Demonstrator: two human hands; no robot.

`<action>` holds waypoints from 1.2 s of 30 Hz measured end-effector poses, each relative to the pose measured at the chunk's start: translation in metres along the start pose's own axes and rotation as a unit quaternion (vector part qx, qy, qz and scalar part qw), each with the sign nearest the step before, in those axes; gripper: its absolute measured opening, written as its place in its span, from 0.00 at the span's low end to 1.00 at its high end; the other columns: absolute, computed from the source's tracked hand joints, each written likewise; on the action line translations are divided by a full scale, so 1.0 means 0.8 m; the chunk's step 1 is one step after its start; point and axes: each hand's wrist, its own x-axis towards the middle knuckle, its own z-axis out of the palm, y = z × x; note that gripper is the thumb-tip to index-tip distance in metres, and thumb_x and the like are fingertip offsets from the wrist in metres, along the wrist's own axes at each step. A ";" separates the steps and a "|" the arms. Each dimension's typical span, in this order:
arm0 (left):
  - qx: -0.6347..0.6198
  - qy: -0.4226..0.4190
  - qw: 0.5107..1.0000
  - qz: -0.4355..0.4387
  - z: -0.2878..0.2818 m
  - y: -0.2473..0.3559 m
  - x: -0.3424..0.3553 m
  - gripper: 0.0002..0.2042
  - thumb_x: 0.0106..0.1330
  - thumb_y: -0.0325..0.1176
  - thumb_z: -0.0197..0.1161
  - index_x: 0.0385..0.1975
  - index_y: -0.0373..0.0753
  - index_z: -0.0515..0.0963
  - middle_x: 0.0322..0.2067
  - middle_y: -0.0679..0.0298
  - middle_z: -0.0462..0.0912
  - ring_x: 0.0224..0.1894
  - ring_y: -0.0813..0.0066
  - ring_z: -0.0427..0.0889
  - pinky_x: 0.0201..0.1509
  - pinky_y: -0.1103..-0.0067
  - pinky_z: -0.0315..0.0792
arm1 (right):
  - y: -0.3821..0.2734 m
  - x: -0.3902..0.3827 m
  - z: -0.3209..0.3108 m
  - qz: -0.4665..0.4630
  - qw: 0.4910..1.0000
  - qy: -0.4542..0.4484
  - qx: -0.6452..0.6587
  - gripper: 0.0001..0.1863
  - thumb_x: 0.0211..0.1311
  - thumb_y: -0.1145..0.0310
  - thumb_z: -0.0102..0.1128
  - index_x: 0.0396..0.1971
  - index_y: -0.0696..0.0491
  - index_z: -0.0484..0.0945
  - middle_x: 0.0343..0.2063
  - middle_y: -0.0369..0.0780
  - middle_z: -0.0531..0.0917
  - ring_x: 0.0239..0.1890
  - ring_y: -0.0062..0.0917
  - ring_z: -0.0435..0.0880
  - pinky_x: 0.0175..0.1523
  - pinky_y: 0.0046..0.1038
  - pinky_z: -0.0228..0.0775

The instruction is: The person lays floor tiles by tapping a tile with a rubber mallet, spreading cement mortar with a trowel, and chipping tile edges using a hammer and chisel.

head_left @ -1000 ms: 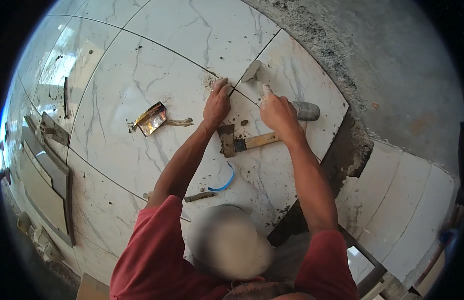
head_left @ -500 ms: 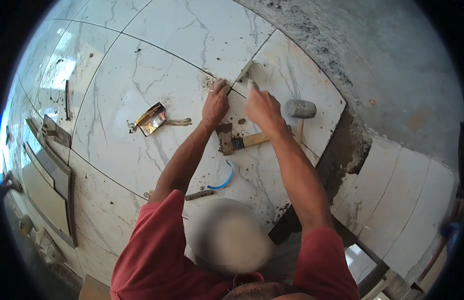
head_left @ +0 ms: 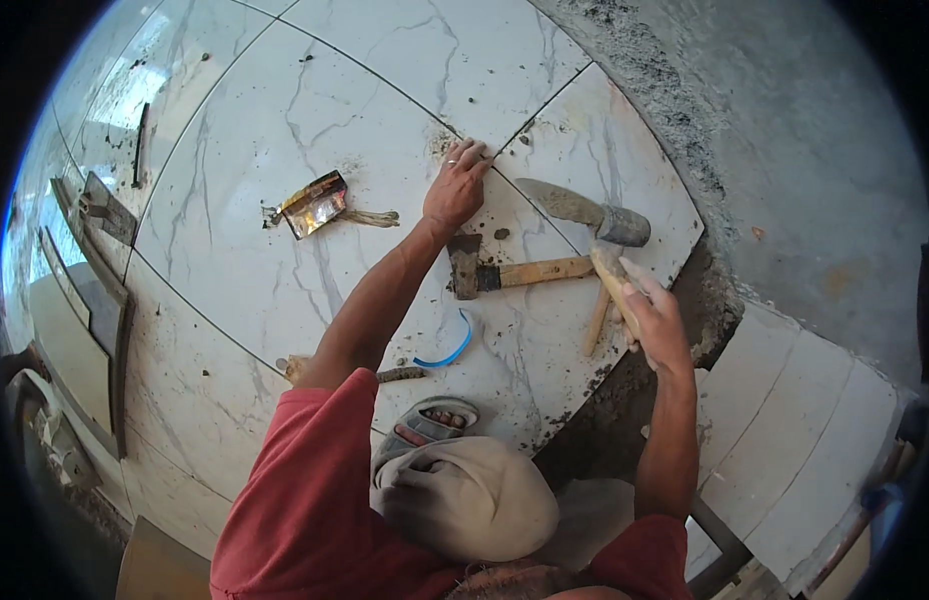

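My left hand point(head_left: 456, 185) rests on the white marbled tile point(head_left: 224, 160), bent fingertips touching it at the grout joint where tile corners meet. At the right, my right hand point(head_left: 649, 315) is closed round the wooden handle of a trowel point(head_left: 552, 197), its grey blade angled up and left over the right tile. A rubber mallet point(head_left: 632, 229) lies partly behind the trowel, its handle pointing toward me. Between my arms lie a hatchet point(head_left: 464, 265) with a wooden handle and a curved blue strip point(head_left: 454, 353). A crumpled foil packet point(head_left: 314, 205) lies left of my left hand.
Stacked tile pieces and boards point(head_left: 74, 350) are at the left. Rough concrete point(head_left: 804, 170) borders the tiles at the right, with pale slabs point(head_left: 774, 420) lower down beyond a dark gap. My sandalled foot point(head_left: 429, 428) and bent knee point(head_left: 464, 495) are at the bottom. A short dark stick point(head_left: 399, 376) lies nearby.
My right hand and the trowel have swung down and right, away from the joint. My left hand stays by the joint. The camera view has shifted, showing my foot.
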 end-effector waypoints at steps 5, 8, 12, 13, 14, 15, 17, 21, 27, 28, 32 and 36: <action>0.007 -0.007 1.000 0.002 0.000 0.001 -0.001 0.19 0.54 0.22 0.50 0.46 0.40 0.77 0.54 0.54 0.70 0.63 0.53 0.61 0.71 0.61 0.51 | 0.030 -0.007 0.029 0.076 0.989 0.003 0.127 0.24 0.67 0.63 0.45 0.62 0.52 0.65 0.26 0.41 0.77 0.15 0.16 0.70 0.15 0.18 0.58; 0.011 -0.018 1.000 0.005 0.000 0.000 0.000 0.17 0.58 0.25 0.48 0.46 0.39 0.78 0.56 0.55 0.69 0.64 0.55 0.60 0.71 0.62 0.50 | 0.045 -0.013 0.039 0.079 0.981 0.002 0.179 0.24 0.67 0.63 0.45 0.62 0.52 0.64 0.28 0.41 0.78 0.19 0.16 0.72 0.15 0.18 0.60; 0.017 -0.027 0.999 0.007 -0.006 0.001 0.000 0.18 0.57 0.25 0.47 0.46 0.40 0.78 0.56 0.55 0.69 0.64 0.55 0.60 0.71 0.62 0.50 | 0.081 0.001 0.047 -0.108 0.977 0.061 -0.174 0.26 0.66 0.63 0.47 0.63 0.54 0.62 0.32 0.51 0.79 0.26 0.34 0.80 0.26 0.34 0.72; 0.013 -0.025 1.000 0.005 -0.009 -0.001 -0.003 0.18 0.56 0.23 0.49 0.46 0.40 0.78 0.56 0.55 0.69 0.63 0.54 0.61 0.70 0.61 0.51 | 0.090 0.006 0.048 -0.226 0.898 0.113 -0.360 0.27 0.65 0.63 0.47 0.63 0.55 0.62 0.34 0.56 0.79 0.29 0.41 0.82 0.31 0.41 0.74; 0.010 -0.024 1.000 0.003 -0.011 -0.003 -0.005 0.19 0.54 0.22 0.50 0.46 0.40 0.78 0.56 0.55 0.69 0.63 0.53 0.62 0.70 0.60 0.52 | 0.072 0.001 0.053 -0.223 0.900 0.111 -0.357 0.27 0.65 0.63 0.47 0.63 0.55 0.62 0.34 0.56 0.79 0.29 0.41 0.82 0.31 0.41 0.74; 0.010 -0.030 0.999 0.005 -0.013 -0.005 -0.006 0.19 0.54 0.22 0.50 0.46 0.40 0.78 0.56 0.55 0.69 0.63 0.53 0.62 0.70 0.60 0.52 | 0.051 -0.007 0.057 -0.172 0.903 0.096 -0.381 0.27 0.64 0.64 0.47 0.62 0.56 0.62 0.34 0.58 0.78 0.31 0.47 0.81 0.34 0.45 0.73; 0.005 -0.020 1.000 0.018 -0.008 0.006 0.005 0.18 0.55 0.24 0.48 0.45 0.40 0.79 0.56 0.55 0.69 0.64 0.54 0.60 0.71 0.62 0.50 | 0.031 -0.005 0.066 -0.112 0.904 0.088 -0.403 0.27 0.64 0.64 0.47 0.62 0.57 0.62 0.35 0.60 0.78 0.33 0.53 0.80 0.38 0.49 0.72; -0.011 -0.018 1.000 0.023 0.017 -0.008 0.003 0.19 0.54 0.23 0.50 0.46 0.38 0.78 0.56 0.54 0.69 0.64 0.53 0.61 0.70 0.63 0.51 | 0.007 0.027 0.080 -0.035 0.896 0.040 -0.440 0.27 0.60 0.71 0.45 0.61 0.58 0.60 0.30 0.57 0.80 0.32 0.50 0.82 0.36 0.47 0.73; 0.015 -0.018 0.996 0.086 0.009 -0.007 0.007 0.20 0.55 0.22 0.49 0.48 0.38 0.76 0.55 0.52 0.70 0.62 0.51 0.62 0.67 0.58 0.53 | 0.035 0.032 0.084 -0.100 0.900 0.088 -0.415 0.24 0.57 0.72 0.47 0.56 0.60 0.66 0.20 0.51 0.81 0.24 0.45 0.83 0.28 0.45 0.74; 0.030 -0.019 0.995 0.089 0.003 0.001 0.007 0.19 0.56 0.23 0.50 0.48 0.38 0.76 0.55 0.52 0.70 0.61 0.51 0.63 0.67 0.59 0.53 | 0.043 0.031 0.082 -0.104 0.901 0.090 -0.413 0.24 0.57 0.73 0.47 0.56 0.60 0.66 0.19 0.51 0.80 0.24 0.45 0.82 0.28 0.44 0.74; 0.037 -0.037 0.992 0.118 0.014 -0.002 0.007 0.18 0.58 0.25 0.49 0.48 0.38 0.76 0.54 0.51 0.71 0.60 0.51 0.65 0.67 0.59 0.54 | 0.049 0.026 0.050 -0.146 0.894 0.090 -0.415 0.26 0.56 0.73 0.47 0.57 0.61 0.65 0.20 0.50 0.81 0.22 0.42 0.82 0.25 0.41 0.74; 0.040 -0.035 0.993 0.106 0.003 0.005 -0.006 0.17 0.59 0.25 0.48 0.48 0.39 0.77 0.53 0.52 0.72 0.60 0.51 0.65 0.66 0.60 0.55 | 0.057 0.018 0.063 -0.177 0.881 0.142 -0.416 0.16 0.51 0.73 0.52 0.42 0.59 0.76 0.20 0.49 0.81 0.23 0.37 0.84 0.25 0.38 0.75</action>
